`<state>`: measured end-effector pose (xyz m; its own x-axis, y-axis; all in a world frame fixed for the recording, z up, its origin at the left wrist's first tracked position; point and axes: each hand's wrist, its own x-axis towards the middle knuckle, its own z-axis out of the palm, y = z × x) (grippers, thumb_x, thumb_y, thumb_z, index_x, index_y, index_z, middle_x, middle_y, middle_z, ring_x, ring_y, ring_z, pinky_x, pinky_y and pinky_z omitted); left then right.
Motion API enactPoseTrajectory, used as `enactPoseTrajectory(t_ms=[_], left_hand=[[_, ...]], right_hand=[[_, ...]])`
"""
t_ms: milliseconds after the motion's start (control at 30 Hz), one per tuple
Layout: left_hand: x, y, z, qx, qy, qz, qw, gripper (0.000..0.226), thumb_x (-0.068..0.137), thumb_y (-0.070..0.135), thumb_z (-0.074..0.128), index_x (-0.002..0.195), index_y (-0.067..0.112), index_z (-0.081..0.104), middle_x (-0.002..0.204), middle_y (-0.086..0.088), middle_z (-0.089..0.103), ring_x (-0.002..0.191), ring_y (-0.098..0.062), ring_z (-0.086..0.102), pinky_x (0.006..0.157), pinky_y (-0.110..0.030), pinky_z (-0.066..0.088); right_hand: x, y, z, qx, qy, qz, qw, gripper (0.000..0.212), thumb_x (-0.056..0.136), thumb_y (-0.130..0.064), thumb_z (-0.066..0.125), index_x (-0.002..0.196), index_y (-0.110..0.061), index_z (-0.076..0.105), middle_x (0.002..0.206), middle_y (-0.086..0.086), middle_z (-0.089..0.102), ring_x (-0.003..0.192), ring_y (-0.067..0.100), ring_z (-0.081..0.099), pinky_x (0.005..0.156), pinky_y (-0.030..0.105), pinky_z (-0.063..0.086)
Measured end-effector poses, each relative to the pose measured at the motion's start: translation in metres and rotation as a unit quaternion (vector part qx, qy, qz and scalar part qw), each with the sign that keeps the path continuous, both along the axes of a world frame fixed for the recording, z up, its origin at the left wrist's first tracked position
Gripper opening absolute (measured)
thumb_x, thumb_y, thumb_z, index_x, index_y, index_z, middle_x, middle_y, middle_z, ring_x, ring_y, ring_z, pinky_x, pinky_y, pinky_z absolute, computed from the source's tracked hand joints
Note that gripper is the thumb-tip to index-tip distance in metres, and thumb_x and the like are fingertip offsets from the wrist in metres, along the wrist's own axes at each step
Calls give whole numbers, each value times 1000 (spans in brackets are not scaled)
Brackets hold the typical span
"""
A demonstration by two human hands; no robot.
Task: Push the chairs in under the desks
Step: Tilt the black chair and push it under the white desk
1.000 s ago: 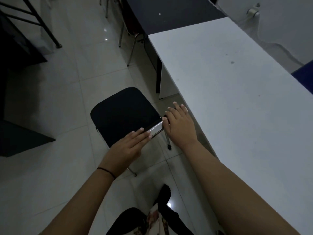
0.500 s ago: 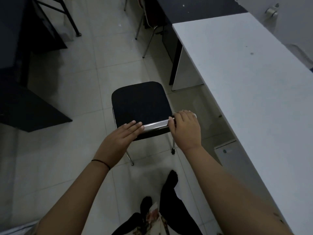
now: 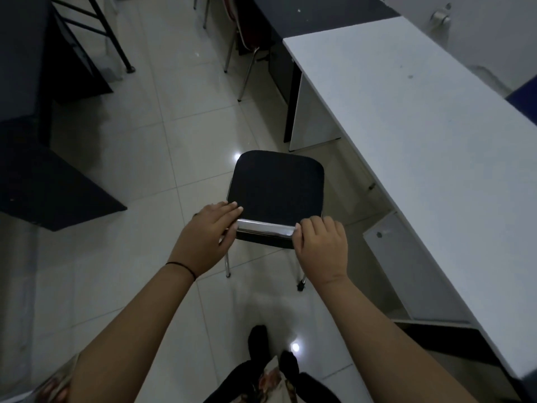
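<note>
A: What are the hands doing?
B: The left hand (image 3: 207, 232) lies with fingers nearly straight over the left end of the chair's (image 3: 276, 189) shiny top rail (image 3: 266, 228); the right hand (image 3: 321, 247) curls around the right end.
A: And the chair?
B: At frame center on the tiled floor (image 3: 145, 141), just left of the white desk (image 3: 421, 117), not under it. A second chair (image 3: 247, 36) stands at top center.
</note>
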<state>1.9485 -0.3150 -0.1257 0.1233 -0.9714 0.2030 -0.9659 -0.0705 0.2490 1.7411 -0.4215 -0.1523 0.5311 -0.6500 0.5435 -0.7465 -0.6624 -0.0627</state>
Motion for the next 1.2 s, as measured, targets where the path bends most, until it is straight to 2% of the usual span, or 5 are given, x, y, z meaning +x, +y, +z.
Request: enactPoseTrajectory(t_ms=[100, 200, 400, 967, 1200], left_hand=[[-3, -5, -3, 46, -36, 26, 998, 48, 98, 34, 25, 134, 11, 48, 138, -9, 49, 131, -24, 41, 112, -39, 22], [1, -13, 0, 59, -40, 40, 997, 54, 97, 36, 18, 138, 10, 42, 145, -9, 41, 137, -24, 32, 114, -37, 14], [6, -27, -2, 56, -47, 27, 997, 54, 96, 30, 18, 136, 7, 45, 141, -13, 45, 135, -26, 36, 113, -37, 18], [80, -61, -7, -3, -10, -122, 992, 43, 92, 26, 34, 121, 9, 60, 124, -7, 61, 121, -20, 53, 107, -35, 36], [135, -91, -8, -5, -2, -171, 985, 42, 92, 27, 35, 116, 9, 64, 110, -7, 68, 98, -19, 64, 87, -27, 47]], right_hand=[[2, 2, 5, 43, 25, 3, 999, 32, 95, -23, 40, 92, -8, 68, 93, 10, 68, 86, 29, 64, 80, 40, 52], [10, 1, 13, 90, 50, -7, 995, 43, 96, -28, 34, 111, -5, 67, 117, 14, 66, 115, 33, 59, 99, 47, 47], [23, -4, 14, 133, 73, -17, 988, 51, 95, -31, 28, 123, -5, 61, 131, 14, 58, 131, 31, 46, 110, 48, 34], [79, 4, 1, 96, -4, -138, 986, 46, 96, -28, 32, 123, -7, 62, 131, 13, 59, 127, 33, 50, 108, 42, 34], [132, -4, -1, 88, -31, -212, 973, 46, 95, -29, 33, 119, -6, 64, 119, 14, 65, 116, 35, 58, 103, 46, 41]])
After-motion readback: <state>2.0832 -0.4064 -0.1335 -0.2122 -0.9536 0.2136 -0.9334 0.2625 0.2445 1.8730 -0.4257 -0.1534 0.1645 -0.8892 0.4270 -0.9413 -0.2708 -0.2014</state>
